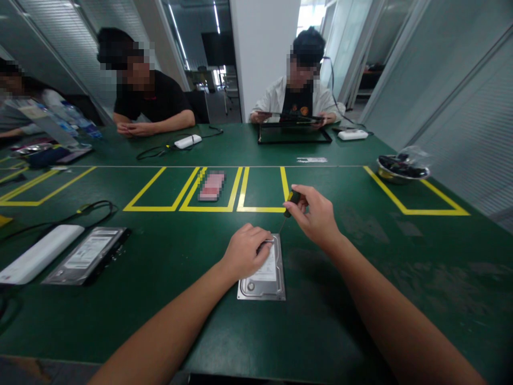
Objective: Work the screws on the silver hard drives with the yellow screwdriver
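1. The hard drive is a silver metal block with a white label, lying flat near the table's front edge, about midway along it.
2. The screwdriver has a dark handle with yellow, tilted, its thin shaft pointing down at the drive's far right corner.

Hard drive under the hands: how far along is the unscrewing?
Early, by the look of it. Done: nothing visible; the hard drive still has its lid on, flat on the table. In hand: the left hand steadies its far end while the right hand holds a screwdriver at the far corner. Left: the lid itself.
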### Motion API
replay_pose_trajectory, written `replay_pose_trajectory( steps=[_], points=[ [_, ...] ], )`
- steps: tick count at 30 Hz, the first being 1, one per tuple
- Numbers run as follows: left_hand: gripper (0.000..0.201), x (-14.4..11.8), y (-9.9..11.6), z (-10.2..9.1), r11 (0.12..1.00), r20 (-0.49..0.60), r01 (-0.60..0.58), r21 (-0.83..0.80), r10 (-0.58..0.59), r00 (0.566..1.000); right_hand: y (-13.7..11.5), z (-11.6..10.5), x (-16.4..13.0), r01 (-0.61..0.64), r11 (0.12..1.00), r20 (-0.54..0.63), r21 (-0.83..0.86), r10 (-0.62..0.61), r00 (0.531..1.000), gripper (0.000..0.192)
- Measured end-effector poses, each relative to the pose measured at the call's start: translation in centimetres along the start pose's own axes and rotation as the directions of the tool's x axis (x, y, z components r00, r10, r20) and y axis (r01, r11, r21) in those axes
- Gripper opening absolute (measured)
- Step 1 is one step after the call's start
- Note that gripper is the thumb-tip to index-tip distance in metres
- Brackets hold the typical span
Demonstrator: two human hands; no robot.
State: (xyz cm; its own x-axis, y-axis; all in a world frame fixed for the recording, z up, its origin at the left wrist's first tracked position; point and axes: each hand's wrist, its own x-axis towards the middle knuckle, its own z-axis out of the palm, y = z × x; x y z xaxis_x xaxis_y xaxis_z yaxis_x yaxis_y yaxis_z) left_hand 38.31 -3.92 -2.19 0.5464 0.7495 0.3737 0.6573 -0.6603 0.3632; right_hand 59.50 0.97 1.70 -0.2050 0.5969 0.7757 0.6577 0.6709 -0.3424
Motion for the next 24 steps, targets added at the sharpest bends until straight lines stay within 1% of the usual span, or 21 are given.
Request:
replay_pose_trajectory(
  steps=[8,16,24],
  points=[
    [0.02,0.0,-0.1,0.2,1.0,-0.009,-0.002,-0.002,0.002,1.0,-0.1,-0.2,0.3,-0.031,0.999,0.048,0.009,0.03,0.998,0.034],
    [0.019,0.0,0.0,0.0,1.0,-0.004,-0.006,-0.004,0.006,1.0,-0.6,-0.4,0.4,-0.068,0.994,-0.002,-0.09,0.068,0.998,0.033],
    [0.019,-0.1,-0.1,0.2,1.0,-0.003,-0.007,-0.01,0.007,1.0,-1.2,-0.6,0.5,-0.102,0.989,-0.015,-0.103,0.101,0.995,0.033]
  ],
)
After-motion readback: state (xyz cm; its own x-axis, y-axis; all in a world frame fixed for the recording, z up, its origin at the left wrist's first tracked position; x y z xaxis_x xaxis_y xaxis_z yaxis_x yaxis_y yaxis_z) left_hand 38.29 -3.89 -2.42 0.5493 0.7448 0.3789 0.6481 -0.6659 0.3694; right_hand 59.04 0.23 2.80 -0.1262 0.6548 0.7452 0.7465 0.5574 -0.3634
